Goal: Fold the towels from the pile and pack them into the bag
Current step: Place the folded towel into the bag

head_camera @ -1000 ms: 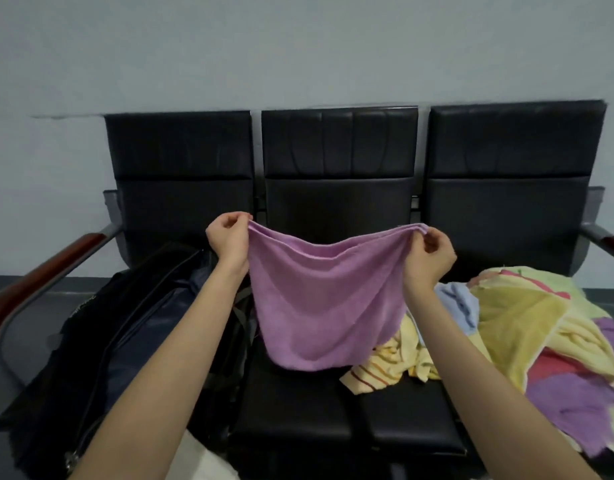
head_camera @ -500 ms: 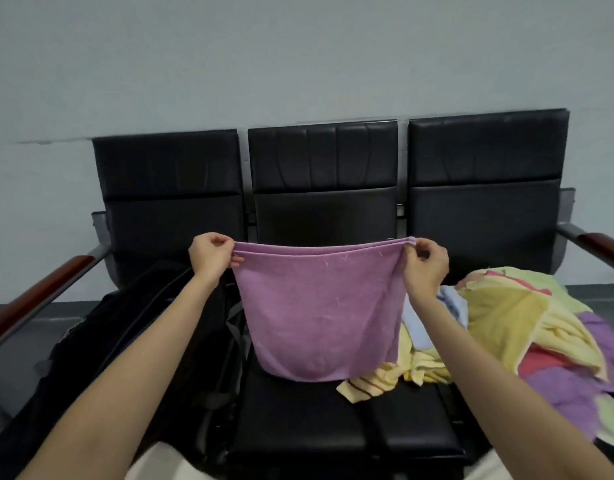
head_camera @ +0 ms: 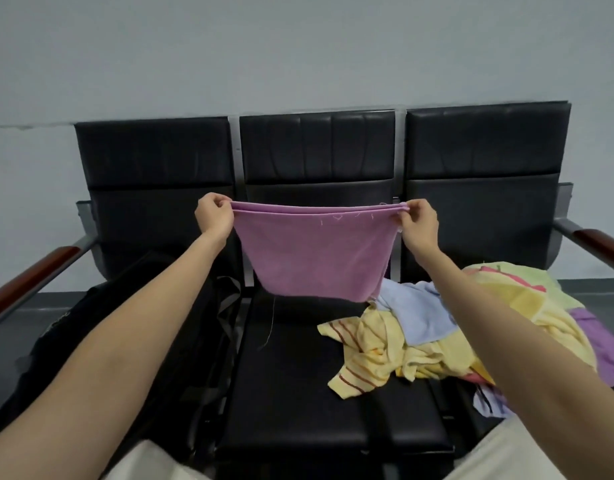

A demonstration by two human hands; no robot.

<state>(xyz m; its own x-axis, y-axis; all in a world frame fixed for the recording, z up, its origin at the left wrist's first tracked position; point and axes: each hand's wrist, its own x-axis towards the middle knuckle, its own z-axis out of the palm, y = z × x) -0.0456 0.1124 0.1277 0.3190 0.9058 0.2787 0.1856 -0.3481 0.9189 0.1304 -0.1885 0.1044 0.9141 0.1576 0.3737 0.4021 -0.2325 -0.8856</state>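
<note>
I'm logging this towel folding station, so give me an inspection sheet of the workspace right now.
Surface: black three-seat bench, middle seat mostly bare.
Job's things: purple towel doubled over, held taut in the air; towel pile on the right seat, spilling onto the middle one; black bag on the left seat.
Clutter: nothing seen.
Grippers: left hand and right hand each pinch a top corner.
Cables: nothing seen; bag straps only.
Surroundings: plain grey wall, wooden armrests.

1. A plain pale grey wall [head_camera: 298,46] fills the back.
2. Against it stands a three-seat black bench [head_camera: 317,150], metal-framed.
3. Each end carries a reddish wooden armrest [head_camera: 32,275].
4. Grey floor [head_camera: 56,299] shows beneath.
</note>
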